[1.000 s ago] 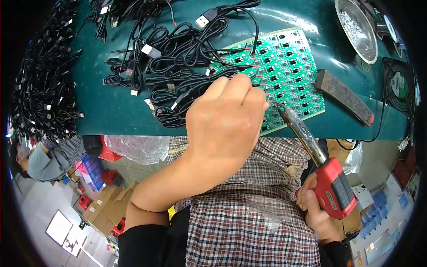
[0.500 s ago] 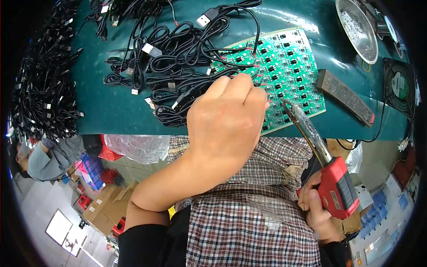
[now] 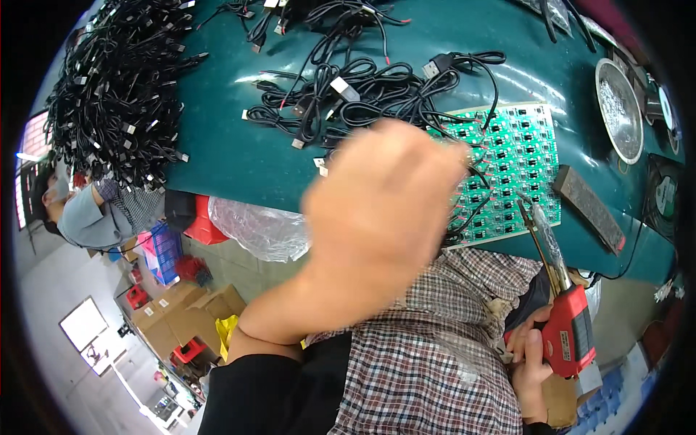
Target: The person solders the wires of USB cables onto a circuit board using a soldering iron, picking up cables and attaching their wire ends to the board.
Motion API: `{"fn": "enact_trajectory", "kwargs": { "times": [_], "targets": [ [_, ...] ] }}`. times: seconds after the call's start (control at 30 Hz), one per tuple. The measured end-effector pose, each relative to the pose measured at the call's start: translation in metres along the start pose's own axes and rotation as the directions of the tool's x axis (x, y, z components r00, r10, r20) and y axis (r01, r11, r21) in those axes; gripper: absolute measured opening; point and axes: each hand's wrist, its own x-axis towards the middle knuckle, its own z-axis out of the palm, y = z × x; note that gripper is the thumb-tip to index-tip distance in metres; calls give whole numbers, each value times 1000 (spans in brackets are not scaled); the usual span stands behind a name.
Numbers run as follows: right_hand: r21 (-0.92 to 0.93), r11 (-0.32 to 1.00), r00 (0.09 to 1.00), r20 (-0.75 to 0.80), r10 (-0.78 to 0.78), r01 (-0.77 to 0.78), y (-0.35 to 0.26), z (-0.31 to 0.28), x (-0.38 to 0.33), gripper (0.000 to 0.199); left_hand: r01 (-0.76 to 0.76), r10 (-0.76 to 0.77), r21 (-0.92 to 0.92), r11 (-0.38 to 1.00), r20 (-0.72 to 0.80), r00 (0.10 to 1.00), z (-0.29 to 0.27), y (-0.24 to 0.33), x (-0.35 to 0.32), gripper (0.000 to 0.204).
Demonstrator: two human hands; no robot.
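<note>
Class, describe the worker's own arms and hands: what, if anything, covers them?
The left hand has no glove, and its forearm is bare up to a plain black fabric sleeve. The right hand also shows no glove; a sliver of black fabric sleeve shows at the picture's lower edge. No watch or bracelet shows on either wrist.

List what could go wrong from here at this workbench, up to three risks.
1. The soldering iron in the right hand points over the green circuit board; if hot, a slip might scorch a part.
2. The left hand, blurred here, overlaps the black cables; it could snag one and tug it off the board.
3. One cable arches over the board's far edge; a straying iron might melt it.
</note>
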Motion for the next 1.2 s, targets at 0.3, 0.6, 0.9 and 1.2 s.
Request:
{"fn": "enact_trajectory", "kwargs": {
  "times": [0.3,0.6,0.9,1.2],
  "targets": [
    [46,996,997,-30,76,-74,3,3,-3,24,365,-288,425,828,-237,928,-44,-97,-3,12],
    [10,998,996,-59,60,-59,4,4,-5,25,409,-385,37,912,-269,883,-49,-113,3,10],
    [3,997,995,-49,-83,83,16,2,-6,35,-59,-318,-461,885,-694,646,-72,-84,31,18],
    [31,999,998,-68,-5,7,3,9,7,34,-13,49,-331,944,101,994,-25,5,1,13]
  ]
}}
